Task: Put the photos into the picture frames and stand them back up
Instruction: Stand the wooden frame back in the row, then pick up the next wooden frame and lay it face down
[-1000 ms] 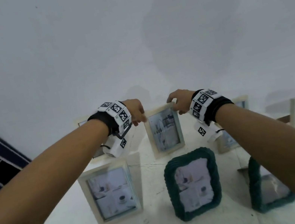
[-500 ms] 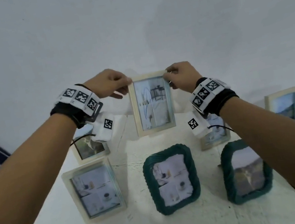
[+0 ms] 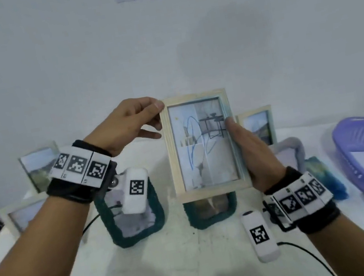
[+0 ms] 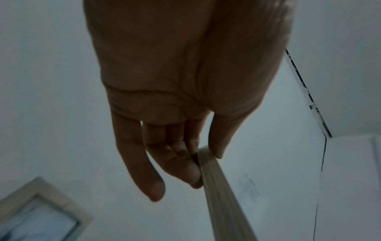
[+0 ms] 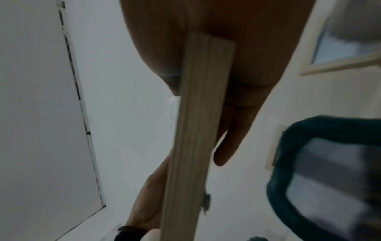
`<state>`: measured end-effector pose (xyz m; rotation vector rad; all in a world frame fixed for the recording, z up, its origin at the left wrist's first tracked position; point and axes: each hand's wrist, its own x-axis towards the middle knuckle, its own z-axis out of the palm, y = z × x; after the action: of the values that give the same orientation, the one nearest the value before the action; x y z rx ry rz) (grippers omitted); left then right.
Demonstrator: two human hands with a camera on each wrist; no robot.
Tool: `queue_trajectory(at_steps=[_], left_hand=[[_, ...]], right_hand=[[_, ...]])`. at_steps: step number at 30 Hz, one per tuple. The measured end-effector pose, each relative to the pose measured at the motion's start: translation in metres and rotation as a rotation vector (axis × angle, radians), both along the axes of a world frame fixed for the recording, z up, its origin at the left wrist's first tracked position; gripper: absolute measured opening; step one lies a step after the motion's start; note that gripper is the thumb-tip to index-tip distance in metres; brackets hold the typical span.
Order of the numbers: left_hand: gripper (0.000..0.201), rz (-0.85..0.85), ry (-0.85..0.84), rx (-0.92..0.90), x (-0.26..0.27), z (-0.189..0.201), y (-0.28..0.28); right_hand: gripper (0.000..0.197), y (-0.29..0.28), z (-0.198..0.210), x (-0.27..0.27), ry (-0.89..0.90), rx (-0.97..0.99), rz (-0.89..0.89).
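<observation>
White table (image 3: 165,269), frames standing; I've lifted one frame (image 3: 203,145) off it.
Left hand (image 3: 125,126) now pinches its top corner, right hand (image 3: 251,150) clamps its side edge, photo facing me.

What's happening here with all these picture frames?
A person is holding a light wooden frame in the air with both hands. The left hand pinches its top corner; the right hand grips its side. It already has a photo in it. Other frames, two of them green, stand on the white table below.
</observation>
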<state>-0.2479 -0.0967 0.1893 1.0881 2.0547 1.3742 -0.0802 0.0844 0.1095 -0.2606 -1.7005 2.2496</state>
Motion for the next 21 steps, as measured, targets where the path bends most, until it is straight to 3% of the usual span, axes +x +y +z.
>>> queue_trajectory(at_steps=[4,7,10,11,13,14,18,21], left_hand=[[0.031,0.110,0.005,-0.040,0.069,-0.037,0.030],[0.059,0.182,0.038,-0.040,0.124,-0.068,0.046],[0.053,0.161,0.017,0.004,0.183,-0.100,0.061],[0.066,0.140,-0.022,0.002,0.200,-0.112,0.065],[0.111,0.129,-0.045,-0.022,0.225,-0.138,0.077],[0.122,0.142,-0.049,-0.025,0.233,-0.148,0.081],[0.135,0.206,-0.250,0.095,0.257,-0.155,0.096],[0.129,0.208,-0.389,0.205,0.265,-0.154,0.098]], right_hand=[[0.062,0.024,-0.048,0.058,-0.069,-0.015,-0.084],[0.057,0.034,-0.074,0.092,-0.039,-0.058,-0.128],[0.052,0.035,-0.084,0.117,-0.012,-0.122,-0.141],[0.052,0.035,-0.086,0.123,-0.005,-0.162,-0.123],[0.055,0.033,-0.087,0.132,-0.021,-0.286,-0.094],[0.058,0.031,-0.086,0.137,-0.031,-0.347,-0.079],[0.058,0.024,-0.089,0.147,-0.011,-0.448,-0.076],[0.057,0.022,-0.093,0.153,0.000,-0.422,-0.080]])
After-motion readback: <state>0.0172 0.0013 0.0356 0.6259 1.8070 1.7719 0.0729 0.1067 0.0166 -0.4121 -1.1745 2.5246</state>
